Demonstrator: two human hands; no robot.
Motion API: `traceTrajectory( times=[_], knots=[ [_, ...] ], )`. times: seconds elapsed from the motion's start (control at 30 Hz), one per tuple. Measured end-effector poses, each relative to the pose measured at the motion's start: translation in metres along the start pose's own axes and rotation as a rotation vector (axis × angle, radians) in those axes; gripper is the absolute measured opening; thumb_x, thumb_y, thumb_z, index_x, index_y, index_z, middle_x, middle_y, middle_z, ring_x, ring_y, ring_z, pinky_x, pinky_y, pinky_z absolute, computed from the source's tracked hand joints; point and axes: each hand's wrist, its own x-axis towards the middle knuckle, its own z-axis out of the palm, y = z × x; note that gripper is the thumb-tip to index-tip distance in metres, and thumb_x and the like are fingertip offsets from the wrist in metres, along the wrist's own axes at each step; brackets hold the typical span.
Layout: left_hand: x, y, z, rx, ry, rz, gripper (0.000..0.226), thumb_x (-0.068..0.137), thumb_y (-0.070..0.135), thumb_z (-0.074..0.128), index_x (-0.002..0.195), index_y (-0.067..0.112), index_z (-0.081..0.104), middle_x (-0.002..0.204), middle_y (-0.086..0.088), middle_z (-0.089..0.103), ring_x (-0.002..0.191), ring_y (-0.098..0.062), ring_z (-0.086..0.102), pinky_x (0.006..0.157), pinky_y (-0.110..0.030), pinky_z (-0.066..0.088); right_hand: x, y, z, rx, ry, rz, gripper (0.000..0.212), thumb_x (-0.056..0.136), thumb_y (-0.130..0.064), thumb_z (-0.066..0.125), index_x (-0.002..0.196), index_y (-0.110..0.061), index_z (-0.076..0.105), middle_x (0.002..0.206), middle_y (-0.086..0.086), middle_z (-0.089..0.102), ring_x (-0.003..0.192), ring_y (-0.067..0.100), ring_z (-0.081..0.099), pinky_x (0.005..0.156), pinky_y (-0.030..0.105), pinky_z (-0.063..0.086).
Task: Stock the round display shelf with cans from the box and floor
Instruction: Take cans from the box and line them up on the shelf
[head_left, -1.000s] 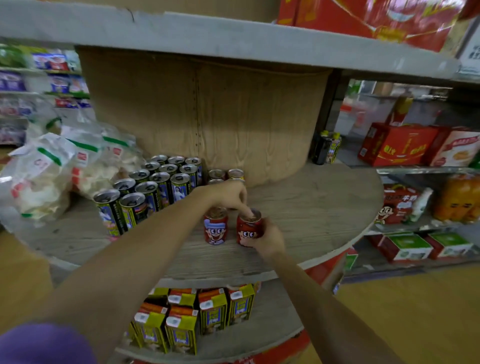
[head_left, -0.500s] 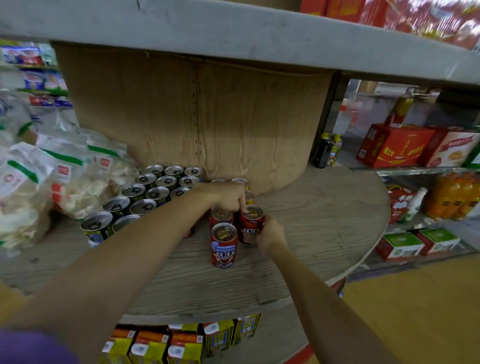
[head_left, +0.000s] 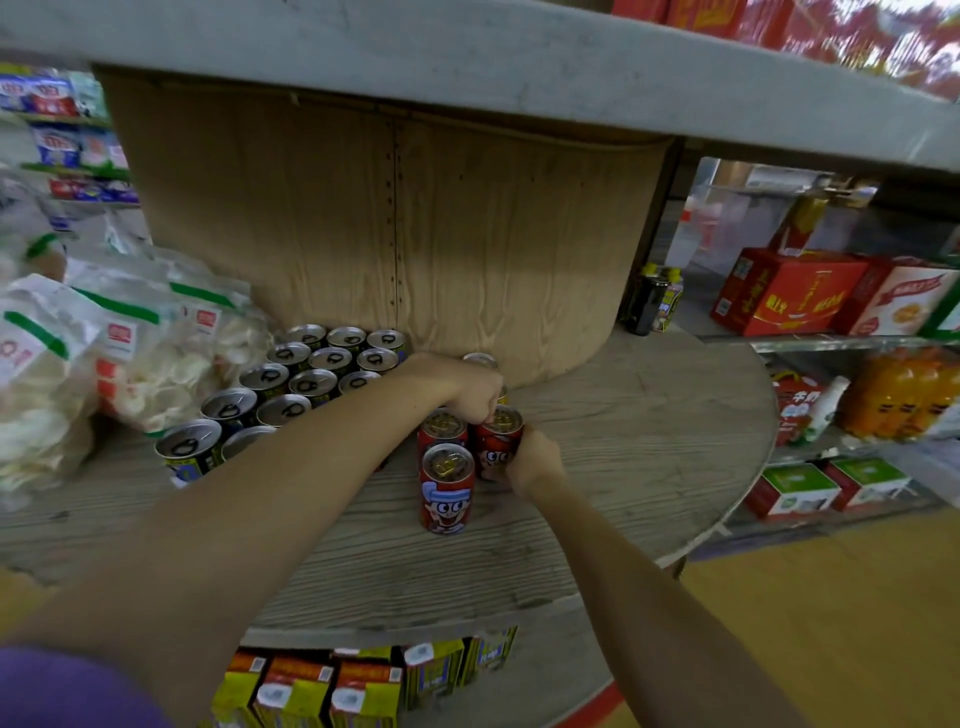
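Right hand (head_left: 530, 460) grips red can (head_left: 497, 441) on round shelf (head_left: 649, 441); left hand (head_left: 470, 389) pinches its rim.

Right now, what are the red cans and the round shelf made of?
The red cans look like metal: shiny gold tops with pull rings and glossy printed sides. The round shelf looks like wood, matte grey with grain lines, though it could be a wood-look surface.

red cartoon-face cans (head_left: 447, 488), grey wood-grain shelf (head_left: 623, 467), yellow cartons (head_left: 363, 686)
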Motion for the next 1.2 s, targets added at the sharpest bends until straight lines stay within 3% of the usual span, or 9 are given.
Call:
traceTrajectory(
  times=[0.1,0.23,0.37,0.5,0.6,0.8,1.0,1.1,1.2],
  knots=[
    [-0.002,0.007,0.001,0.009,0.021,-0.031,0.016,0.09,0.01,0.054,0.088,0.006,0.07,0.085,-0.01,0.065,0.074,-0.024,0.056,0.063,-0.038,0.044,-0.002,-0.001,-0.002,0.033,-0.021,0.009,0.067,0.068,-0.027,0.088,0.127,-0.013,0.058,0.126,0.009,0.063,0.119,0.027,0.057,0.093,0.03,0.046],
    [-0.01,0.033,-0.007,0.144,0.103,-0.037,0.014,0.089,0.011,0.054,0.077,0.01,0.063,0.078,-0.009,0.06,0.061,-0.022,0.049,0.054,-0.034,0.039,-0.005,0.012,-0.005,0.092,-0.017,-0.01,0.065,0.076,-0.02,0.079,0.133,-0.011,0.049,0.128,0.008,0.062,0.119,0.026,0.058,0.1,0.032,0.048],
    [-0.003,0.076,-0.006,0.136,0.188,0.058,0.014,0.08,0.008,0.055,0.085,0.015,0.066,0.081,-0.005,0.065,0.071,-0.025,0.061,0.061,-0.035,0.049,-0.017,0.048,-0.036,0.056,0.053,-0.065,0.033,0.082,-0.005,0.062,0.115,-0.007,0.058,0.109,0.01,0.066,0.105,0.029,0.062,0.087,0.031,0.05],
    [0.026,0.126,0.011,0.039,0.168,0.158,0.02,0.079,0.008,0.057,0.091,0.015,0.07,0.091,-0.003,0.07,0.084,-0.024,0.065,0.077,-0.035,0.056,-0.034,0.118,-0.087,0.019,0.141,-0.025,0.016,0.083,-0.003,0.061,0.093,-0.015,0.064,0.097,0.006,0.068,0.095,0.028,0.064,0.083,0.03,0.05],
    [0.054,0.172,0.033,-0.071,0.117,0.212,0.019,0.081,0.008,0.059,0.094,0.015,0.07,0.097,-0.003,0.068,0.087,-0.022,0.065,0.083,-0.04,0.056,-0.058,0.176,-0.127,-0.039,0.2,0.047,0.018,0.083,-0.002,0.061,0.095,-0.012,0.069,0.099,0.01,0.071,0.099,0.032,0.065,0.082,0.031,0.048],
    [0.085,0.308,0.084,-0.212,0.037,0.388,0.021,0.082,0.006,0.064,0.102,0.006,0.073,0.099,-0.009,0.072,0.086,-0.023,0.065,0.076,-0.029,0.051,-0.117,0.3,-0.164,-0.11,0.168,0.26,0.013,0.08,-0.006,0.06,0.089,-0.014,0.065,0.095,0.017,0.071,0.092,0.038,0.066,0.07,0.032,0.046],
    [0.112,0.404,0.193,-0.146,-0.24,0.41,0.025,0.087,0.009,0.059,0.11,0.007,0.068,0.105,-0.008,0.068,0.097,-0.026,0.064,0.073,-0.03,0.049,-0.174,0.414,-0.142,-0.045,0.015,0.445,0.024,0.078,-0.005,0.059,0.1,-0.016,0.063,0.088,0.014,0.071,0.088,0.033,0.067,0.069,0.031,0.048],
    [0.124,0.429,0.278,-0.125,-0.346,0.339,0.01,0.084,0.008,0.055,0.086,0.007,0.065,0.096,-0.016,0.068,0.089,-0.033,0.063,0.072,-0.036,0.051,-0.201,0.475,-0.106,-0.082,-0.121,0.432,0.026,0.088,-0.011,0.055,0.112,-0.009,0.062,0.106,0.013,0.067,0.106,0.031,0.062,0.082,0.03,0.045],
    [0.129,0.444,0.377,-0.101,-0.418,0.188,0.016,0.08,0.019,0.051,0.065,0.018,0.046,0.096,-0.014,0.066,0.092,-0.033,0.064,0.082,-0.044,0.054,-0.225,0.547,-0.055,0.012,-0.227,0.538,0.028,0.082,-0.013,0.06,0.11,-0.015,0.061,0.103,0.009,0.069,0.098,0.03,0.065,0.076,0.029,0.049]
  ],
)
